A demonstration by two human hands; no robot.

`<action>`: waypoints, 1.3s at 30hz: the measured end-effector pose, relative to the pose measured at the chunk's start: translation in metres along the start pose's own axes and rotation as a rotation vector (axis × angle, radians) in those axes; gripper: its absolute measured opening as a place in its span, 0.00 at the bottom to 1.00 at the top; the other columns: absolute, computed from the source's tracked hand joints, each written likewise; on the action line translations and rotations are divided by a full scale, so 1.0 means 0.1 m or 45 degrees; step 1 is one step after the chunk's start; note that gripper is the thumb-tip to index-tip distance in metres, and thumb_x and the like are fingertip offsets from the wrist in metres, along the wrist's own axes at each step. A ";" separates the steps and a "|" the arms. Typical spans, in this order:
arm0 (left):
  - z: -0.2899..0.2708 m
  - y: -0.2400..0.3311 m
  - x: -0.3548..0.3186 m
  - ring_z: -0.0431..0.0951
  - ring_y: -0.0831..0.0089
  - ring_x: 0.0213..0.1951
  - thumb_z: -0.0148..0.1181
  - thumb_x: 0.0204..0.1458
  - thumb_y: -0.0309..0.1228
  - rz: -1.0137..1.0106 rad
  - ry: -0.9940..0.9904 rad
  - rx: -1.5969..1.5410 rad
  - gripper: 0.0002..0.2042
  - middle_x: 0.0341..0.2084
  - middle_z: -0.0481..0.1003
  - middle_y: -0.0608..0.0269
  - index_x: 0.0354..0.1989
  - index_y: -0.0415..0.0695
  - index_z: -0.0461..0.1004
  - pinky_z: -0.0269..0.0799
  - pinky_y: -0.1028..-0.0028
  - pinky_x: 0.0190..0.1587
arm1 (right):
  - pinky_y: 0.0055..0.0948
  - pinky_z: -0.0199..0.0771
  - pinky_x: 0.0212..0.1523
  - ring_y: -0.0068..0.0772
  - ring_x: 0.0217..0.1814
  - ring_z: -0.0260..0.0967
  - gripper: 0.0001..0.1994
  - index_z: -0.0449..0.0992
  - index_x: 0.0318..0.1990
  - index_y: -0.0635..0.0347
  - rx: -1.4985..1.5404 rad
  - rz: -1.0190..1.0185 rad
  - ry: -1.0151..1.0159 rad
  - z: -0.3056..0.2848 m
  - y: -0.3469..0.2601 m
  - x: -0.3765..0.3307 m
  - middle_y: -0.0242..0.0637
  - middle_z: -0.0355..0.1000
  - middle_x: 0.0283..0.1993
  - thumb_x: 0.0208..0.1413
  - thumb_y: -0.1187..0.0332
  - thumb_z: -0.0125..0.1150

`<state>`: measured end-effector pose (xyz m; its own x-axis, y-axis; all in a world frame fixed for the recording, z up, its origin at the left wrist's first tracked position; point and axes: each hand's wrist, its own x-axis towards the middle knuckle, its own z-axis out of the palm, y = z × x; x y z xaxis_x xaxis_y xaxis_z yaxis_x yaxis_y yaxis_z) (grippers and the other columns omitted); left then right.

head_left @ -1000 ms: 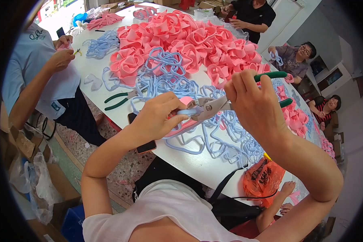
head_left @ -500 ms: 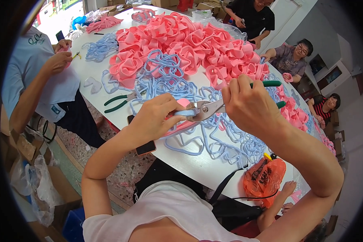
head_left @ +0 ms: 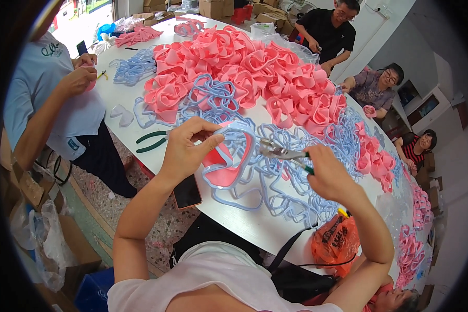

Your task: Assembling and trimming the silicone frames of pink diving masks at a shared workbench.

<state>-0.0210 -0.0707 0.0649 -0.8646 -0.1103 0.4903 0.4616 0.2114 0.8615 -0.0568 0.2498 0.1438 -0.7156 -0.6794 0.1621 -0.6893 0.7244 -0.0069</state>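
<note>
Fingers of the left hand (head_left: 192, 148) pinch a pink, cloth-like loop with pale-blue edging (head_left: 224, 176) above the white counter (head_left: 244, 216). Those of the right hand (head_left: 328, 171) curl round green-handled silver metal pliers (head_left: 282, 152), now off the loop (they bit its edge before), so squeezing seems paused.

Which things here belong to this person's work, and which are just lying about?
In the work:
pink piece with pale blue edging, in the left hand
green-handled pliers, in the right hand
probably the pink pile and blue loops, similarly coloured

Seemingly just lying about:
phone
orange plastic bag
second pliers, untouched
</note>
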 end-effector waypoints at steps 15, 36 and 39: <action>0.14 -0.04 0.04 0.74 0.81 0.33 0.67 0.51 0.24 0.005 0.033 0.004 0.11 0.33 0.74 0.65 0.42 0.35 0.78 0.70 0.80 0.38 | 0.48 0.71 0.40 0.52 0.47 0.67 0.17 0.67 0.44 0.67 -0.010 0.301 -0.334 0.07 -0.11 0.12 0.51 0.68 0.43 0.43 0.76 0.58; 0.28 0.23 0.06 0.78 0.71 0.29 0.68 0.50 0.25 0.158 -0.378 0.099 0.08 0.27 0.76 0.59 0.33 0.37 0.74 0.72 0.72 0.33 | 0.32 0.63 0.32 0.34 0.38 0.65 0.06 0.73 0.32 0.61 -0.872 -0.359 0.274 -0.36 -0.10 0.39 0.35 0.67 0.31 0.48 0.69 0.56; 0.31 0.24 0.05 0.79 0.70 0.29 0.68 0.49 0.25 0.213 -0.407 0.129 0.08 0.27 0.76 0.59 0.32 0.37 0.74 0.72 0.72 0.32 | 0.31 0.63 0.31 0.33 0.38 0.66 0.06 0.73 0.31 0.61 -0.889 -0.388 0.280 -0.37 -0.09 0.41 0.35 0.67 0.31 0.48 0.69 0.56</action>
<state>-0.0199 -0.0358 0.0841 -0.8047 0.2395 0.5432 0.5934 0.2977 0.7478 -0.0758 0.2196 0.1868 -0.4174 -0.8739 0.2491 -0.5692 0.4652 0.6780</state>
